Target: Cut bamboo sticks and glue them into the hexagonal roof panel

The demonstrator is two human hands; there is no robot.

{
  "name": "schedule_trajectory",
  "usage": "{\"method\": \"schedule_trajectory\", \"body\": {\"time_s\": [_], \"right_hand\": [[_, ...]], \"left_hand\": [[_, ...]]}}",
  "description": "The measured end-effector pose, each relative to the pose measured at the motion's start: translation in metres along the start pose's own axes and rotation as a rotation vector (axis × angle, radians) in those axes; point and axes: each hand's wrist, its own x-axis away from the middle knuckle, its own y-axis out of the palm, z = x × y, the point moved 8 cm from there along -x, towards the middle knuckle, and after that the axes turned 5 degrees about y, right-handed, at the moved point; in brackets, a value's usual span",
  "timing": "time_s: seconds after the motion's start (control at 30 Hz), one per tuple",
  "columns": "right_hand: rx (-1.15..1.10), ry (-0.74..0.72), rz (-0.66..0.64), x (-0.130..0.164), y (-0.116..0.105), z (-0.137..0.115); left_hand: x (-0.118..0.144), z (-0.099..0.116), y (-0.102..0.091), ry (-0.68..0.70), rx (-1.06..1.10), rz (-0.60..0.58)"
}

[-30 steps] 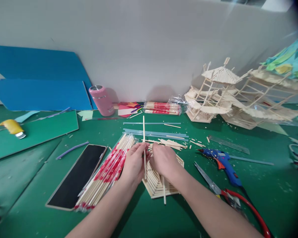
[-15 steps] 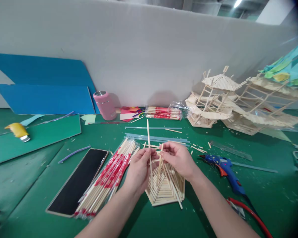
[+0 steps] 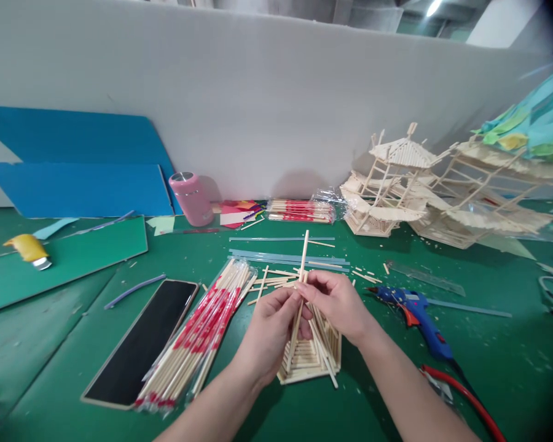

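1. Head view shows my left hand (image 3: 270, 331) and my right hand (image 3: 338, 304) meeting over a small stick roof (image 3: 311, 353) that sits on the green mat (image 3: 304, 411).
2. My left hand pinches a long wooden stick (image 3: 301, 288) with thumb and fingers closed narrowly on its middle; the stick stands nearly upright, tilted slightly right, its lower end down against the stick roof.
3. My right hand closes its fingertips on the same stick just above my left, touching it.
4. Left of the stick roof lies a bag of chopsticks (image 3: 198, 334), and beyond that a black board (image 3: 142, 341).
5. Right of the stick roof lies a blue glue gun (image 3: 415, 313), well apart from my hands.
6. Behind the stick roof are loose sticks (image 3: 276, 279), blue strips (image 3: 281, 255) and a pink bottle (image 3: 191, 197).
7. Far right of the stick roof stand finished stick models (image 3: 396, 184) by the wall.
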Motion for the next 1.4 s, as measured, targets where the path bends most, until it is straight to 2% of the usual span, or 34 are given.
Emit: {"method": "schedule_trajectory", "body": {"time_s": [0.2,0.3,0.57,0.83,1.4], "right_hand": [[-0.033,0.008,0.204,-0.002,-0.027,0.009],[-0.051,0.015,0.246,-0.003,-0.036,0.01],[-0.11,0.048,0.147,-0.002,-0.024,0.011],[-0.132,0.046,0.119,-0.002,-0.018,0.011],[-0.141,0.032,0.157,0.001,-0.013,0.014]], "left_hand": [[0.004,-0.008,0.006,-0.129,0.023,-0.054],[0.005,-0.011,0.008,-0.172,0.039,-0.085],[0.005,-0.01,0.008,-0.221,0.109,-0.11],[0.004,-0.008,0.009,-0.205,0.133,-0.113],[0.003,-0.004,0.007,-0.169,0.113,-0.094]]}}
